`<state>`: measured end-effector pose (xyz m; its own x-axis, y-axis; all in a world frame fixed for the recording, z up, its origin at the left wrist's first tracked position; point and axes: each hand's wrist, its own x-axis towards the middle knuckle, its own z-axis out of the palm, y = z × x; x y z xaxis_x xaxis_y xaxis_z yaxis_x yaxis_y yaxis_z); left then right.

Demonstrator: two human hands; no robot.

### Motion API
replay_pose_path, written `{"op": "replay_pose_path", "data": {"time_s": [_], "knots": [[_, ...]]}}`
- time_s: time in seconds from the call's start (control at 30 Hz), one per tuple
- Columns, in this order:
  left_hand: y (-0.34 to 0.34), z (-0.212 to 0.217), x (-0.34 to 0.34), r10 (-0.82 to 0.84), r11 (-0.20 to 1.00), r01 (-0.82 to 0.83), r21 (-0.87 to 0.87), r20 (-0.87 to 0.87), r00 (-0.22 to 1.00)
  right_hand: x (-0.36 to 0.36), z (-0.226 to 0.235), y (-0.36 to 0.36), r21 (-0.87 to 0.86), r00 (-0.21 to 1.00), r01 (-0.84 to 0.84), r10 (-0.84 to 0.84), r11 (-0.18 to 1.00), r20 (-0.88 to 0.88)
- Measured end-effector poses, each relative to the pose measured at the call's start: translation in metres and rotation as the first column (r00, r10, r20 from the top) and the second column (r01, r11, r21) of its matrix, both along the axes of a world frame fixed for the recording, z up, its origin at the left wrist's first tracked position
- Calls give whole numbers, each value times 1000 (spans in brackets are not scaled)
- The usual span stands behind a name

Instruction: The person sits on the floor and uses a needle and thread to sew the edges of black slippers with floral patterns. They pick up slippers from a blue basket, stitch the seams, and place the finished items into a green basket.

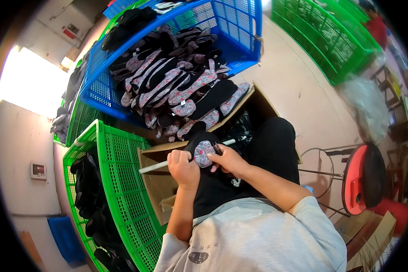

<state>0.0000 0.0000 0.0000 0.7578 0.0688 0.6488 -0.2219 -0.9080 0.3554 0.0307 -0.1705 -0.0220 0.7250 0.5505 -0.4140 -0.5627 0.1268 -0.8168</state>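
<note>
My left hand (183,166) is closed on the left edge of a black cloth slipper (204,153) with a grey-pink floral face, held over my lap. From the other side, my right hand (228,160) pinches the slipper with thumb on the floral face; a small dark item by its fingers is too unclear to name. Under the slipper and my left hand runs a white rod (155,167), lying across an open cardboard box (161,199). Beyond my hands, a heap of similar floral and black slippers (179,86) spills toward the box.
The heap comes out of a tipped blue crate (240,34). A green crate (127,190) with black pieces stands at my left, and another green crate (322,38) at the far right. A red and black round stool (360,181) stands right; a person (376,29) is beyond.
</note>
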Motion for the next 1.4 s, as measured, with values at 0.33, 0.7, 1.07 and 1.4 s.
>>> {"op": "replay_pose_path", "data": {"time_s": [0.33,0.7,1.07,1.4], "knots": [[-11,37,-25,-143,989,146,-11,-272,951,2,4,17,-18,998,57,-57,998,22],[3,17,-29,-109,993,96,-64,-256,961,-16,14,-14,81,866,413,-419,907,273],[1,14,-29,-112,990,126,56,-206,972,5,-19,2,-468,859,256,23,846,511],[21,-22,16,38,999,-38,2,-131,991,-6,-22,6,-462,807,228,99,857,583]]}}
